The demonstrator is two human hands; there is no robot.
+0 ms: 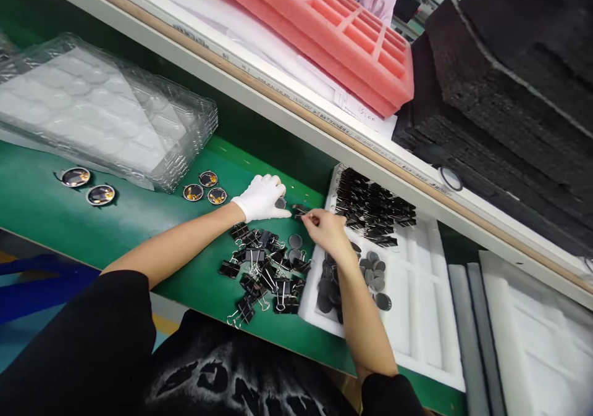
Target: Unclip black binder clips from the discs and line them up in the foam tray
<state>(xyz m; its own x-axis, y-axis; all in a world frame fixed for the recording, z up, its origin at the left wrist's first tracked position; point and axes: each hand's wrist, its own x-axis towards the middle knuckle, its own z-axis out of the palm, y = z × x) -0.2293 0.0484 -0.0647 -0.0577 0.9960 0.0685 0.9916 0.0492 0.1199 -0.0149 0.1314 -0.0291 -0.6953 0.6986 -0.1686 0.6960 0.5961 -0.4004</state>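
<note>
Out there I count two hands: left hand (264,199), right hand (327,234). Five round black-and-gold pieces (193,192) left of left hand: three near, two farther. Three grey discs (295,241) on bench (199,299): one beside left hand, two below right hand. One binder clip (300,209) in right hand; over dozen more below left hand, too tangled for exact tally.

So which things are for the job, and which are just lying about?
Probably for the job: black clips, one in the right hand; grey discs; white foam tray.

Probably lying about: pink foam tray; clear plastic trays; black stack.
</note>
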